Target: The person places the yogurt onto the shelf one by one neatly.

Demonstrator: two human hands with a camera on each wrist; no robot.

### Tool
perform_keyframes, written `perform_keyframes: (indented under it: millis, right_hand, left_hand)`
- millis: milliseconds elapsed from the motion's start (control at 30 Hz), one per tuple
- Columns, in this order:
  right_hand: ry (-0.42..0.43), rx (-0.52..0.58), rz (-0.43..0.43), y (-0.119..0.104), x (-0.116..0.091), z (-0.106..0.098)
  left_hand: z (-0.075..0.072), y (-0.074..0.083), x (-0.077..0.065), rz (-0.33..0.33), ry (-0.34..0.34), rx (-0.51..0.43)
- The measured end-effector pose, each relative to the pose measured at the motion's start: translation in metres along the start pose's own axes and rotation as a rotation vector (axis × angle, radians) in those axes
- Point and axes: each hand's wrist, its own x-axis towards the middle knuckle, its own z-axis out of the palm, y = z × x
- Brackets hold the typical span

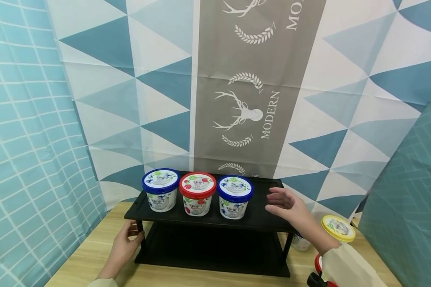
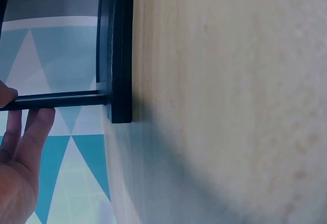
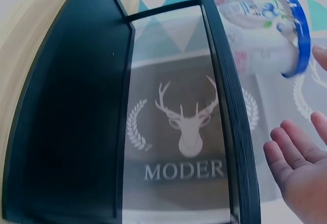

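A black two-tier shelf [image 1: 265, 221] stands on the table. Its front-left post [image 2: 61, 100] is pinched by my left hand [image 1: 123, 245], thumb on one side and fingers on the other in the left wrist view. On the top tier, three lidded tubs stand upright in a row: a blue-lidded tub [image 1: 163, 199] at left, a red-lidded tub [image 1: 196, 204] in the middle and another blue-lidded tub [image 1: 234, 206] at right. My right hand [image 1: 287, 205] is over the tier's right part, apart from the nearest tub, with nothing in its loosely bent fingers.
Right of the shelf, partly behind my right forearm, are a yellow-lidded tub [image 1: 338, 228], a printed white tub [image 1: 301, 242] and a red lid [image 1: 318, 263]. A black-and-red object [image 1: 315, 280] shows at the bottom edge. Patterned cloth [image 1: 165, 99] hangs behind the wooden table [image 1: 82, 255].
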Motion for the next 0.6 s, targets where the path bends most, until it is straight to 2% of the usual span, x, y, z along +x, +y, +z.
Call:
perform_keyframes:
  millis: [167, 333, 600]
  right_hand:
    - [0.048, -0.066, 0.025, 0.009, -0.018, -0.021]
    - [0.085, -0.101, 0.078, 0.020, -0.037, -0.038]
    - [0.144, -0.111, 0.060, 0.048, -0.057, -0.053]
  left_hand:
    - [0.002, 0.001, 0.001, -0.018, -0.009, 0.009]
    - [0.006, -0.002, 0.000, -0.005, -0.006, 0.023]
    - [0.003, -0.001, 0.001, 0.032, 0.021, 0.035]
